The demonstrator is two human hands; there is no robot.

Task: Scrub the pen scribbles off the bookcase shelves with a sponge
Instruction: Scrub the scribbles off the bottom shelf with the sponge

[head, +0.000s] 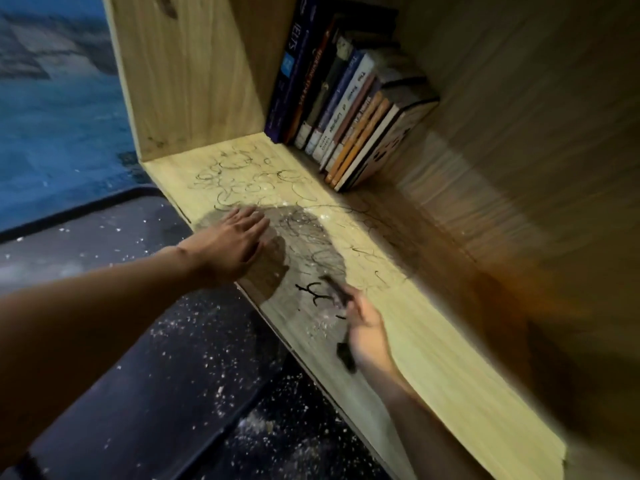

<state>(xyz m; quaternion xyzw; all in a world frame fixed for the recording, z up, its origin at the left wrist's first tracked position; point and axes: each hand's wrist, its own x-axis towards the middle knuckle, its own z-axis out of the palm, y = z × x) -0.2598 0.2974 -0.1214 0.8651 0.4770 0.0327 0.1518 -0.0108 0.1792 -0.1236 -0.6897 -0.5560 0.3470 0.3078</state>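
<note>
Head camera, looking down into a wooden bookcase. The left hand [239, 242] lies flat, fingers straight, on the shelf [433, 344] at its front edge. The right hand [369, 336] grips a dark object [341, 320], blurred; whether it is the sponge is unclear. Thin pen scribbles [249, 181] cover the shelf toward its left end; bolder black marks [313, 292] sit just beside the right hand. A row of books [346, 109] leans in the back left corner.
</note>
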